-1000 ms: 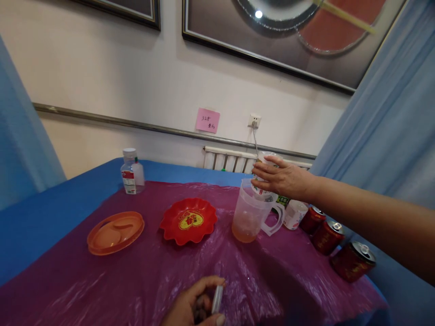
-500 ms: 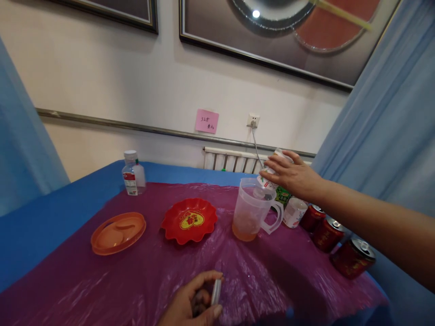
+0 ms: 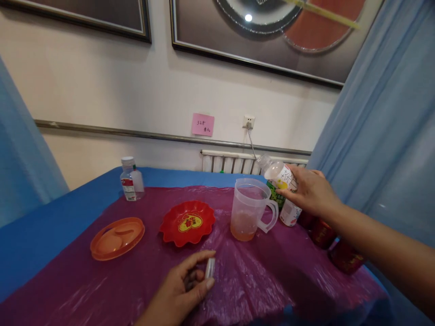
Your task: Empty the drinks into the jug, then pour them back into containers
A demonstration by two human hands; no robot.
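Your right hand (image 3: 311,192) is clamped around a small white bottle (image 3: 279,174), held in the air just right of the clear jug (image 3: 249,209), which stands far right on the purple cover (image 3: 136,280) with a little orange liquid in its bottom. The bottle lies tilted, its long axis running from your palm up and left, its open mouth pointing toward the jug's rim but a bit high and behind it. Bring the mouth over the opening before you tip further, and pour slowly. Your left hand (image 3: 180,294) rests near you on the cover, fingers closed on a small cap (image 3: 210,268).
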